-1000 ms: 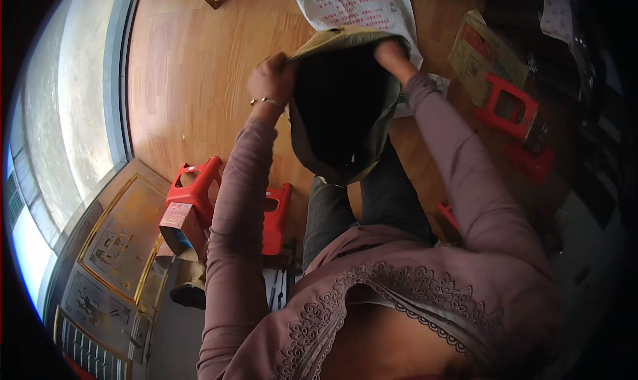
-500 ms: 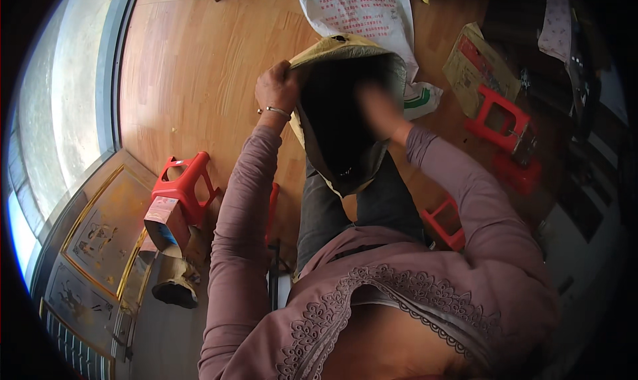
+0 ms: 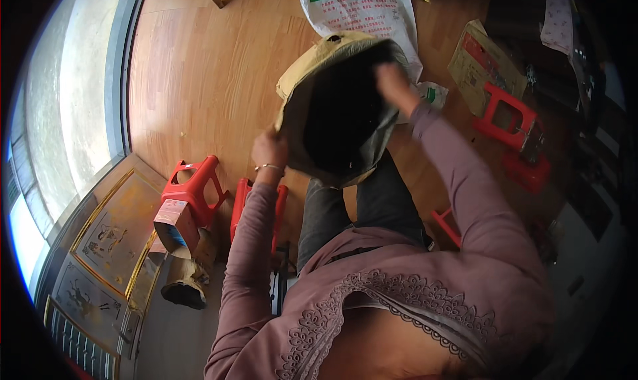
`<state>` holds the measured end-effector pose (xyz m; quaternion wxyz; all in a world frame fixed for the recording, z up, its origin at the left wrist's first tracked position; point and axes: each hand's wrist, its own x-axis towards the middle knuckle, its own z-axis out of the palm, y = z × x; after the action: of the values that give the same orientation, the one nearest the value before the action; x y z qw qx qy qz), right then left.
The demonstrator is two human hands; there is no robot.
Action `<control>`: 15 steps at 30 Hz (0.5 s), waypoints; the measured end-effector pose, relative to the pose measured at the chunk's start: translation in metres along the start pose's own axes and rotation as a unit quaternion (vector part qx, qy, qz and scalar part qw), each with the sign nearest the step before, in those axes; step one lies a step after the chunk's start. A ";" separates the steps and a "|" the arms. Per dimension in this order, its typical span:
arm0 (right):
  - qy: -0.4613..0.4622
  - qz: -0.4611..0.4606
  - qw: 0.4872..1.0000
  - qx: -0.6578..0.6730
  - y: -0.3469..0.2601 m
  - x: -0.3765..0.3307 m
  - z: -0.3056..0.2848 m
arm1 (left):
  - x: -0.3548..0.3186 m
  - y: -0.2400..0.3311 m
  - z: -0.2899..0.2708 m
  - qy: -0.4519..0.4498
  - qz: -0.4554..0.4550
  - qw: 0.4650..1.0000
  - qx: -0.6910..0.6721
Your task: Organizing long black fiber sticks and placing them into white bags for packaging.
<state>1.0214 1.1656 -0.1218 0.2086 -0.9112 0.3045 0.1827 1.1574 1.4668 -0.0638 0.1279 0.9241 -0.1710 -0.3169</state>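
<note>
One sack (image 3: 311, 60) over wood floor (image 3: 199, 81); left hand (image 3: 270, 151) pinches its rim, right hand (image 3: 397, 88) blurred, can't tell grip; glass (image 3: 83, 81) along floor's left edge.

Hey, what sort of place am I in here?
Probably an indoor room, perhaps in a home or small shop: there's a wood-look floor, red plastic stools, and a large window or glass door on the left.

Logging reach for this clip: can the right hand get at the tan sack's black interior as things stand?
Likely yes: the left hand holds the tan sack, its black interior gapes, and nothing visible blocks the right hand.
</note>
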 end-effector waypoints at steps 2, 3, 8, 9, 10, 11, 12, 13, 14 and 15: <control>0.179 -0.027 0.979 0.097 0.025 0.027 -0.024 | -0.001 -0.002 0.000 0.027 -0.012 0.996 -0.081; 0.176 -0.028 0.979 0.097 0.021 0.023 -0.013 | -0.002 0.000 0.000 0.059 0.013 0.994 -0.097; 0.011 -0.029 0.999 0.026 -0.034 -0.064 0.064 | 0.013 0.028 -0.004 0.097 0.011 0.971 -0.221; 0.055 -0.063 0.994 0.071 -0.037 -0.073 0.071 | 0.019 0.029 0.000 0.098 0.011 0.970 -0.223; 0.089 -0.110 0.989 0.042 -0.008 -0.052 0.073 | 0.022 0.025 0.005 0.112 0.004 0.941 -0.319; 0.020 -0.108 0.994 0.016 0.003 -0.026 0.041 | 0.021 0.014 0.008 0.128 -0.011 0.904 -0.408; 0.002 -0.068 0.996 0.051 0.031 -0.001 0.007 | 0.020 0.024 -0.004 0.105 -0.037 0.929 -0.354; 0.047 -0.022 0.998 0.028 0.055 0.025 -0.011 | 0.021 0.026 -0.009 0.103 -0.036 0.929 -0.354; 0.094 0.020 0.995 0.003 0.071 0.043 -0.025 | 0.029 0.028 -0.009 0.131 0.020 0.951 -0.279; 0.115 0.056 0.992 -0.020 0.059 0.047 -0.029 | 0.035 0.026 -0.008 0.159 0.070 0.965 -0.197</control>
<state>1.0251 1.0859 -0.1352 0.1437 -0.9117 0.3732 0.0942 1.1822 1.4303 -0.0679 0.3550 0.9048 -0.1467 -0.1840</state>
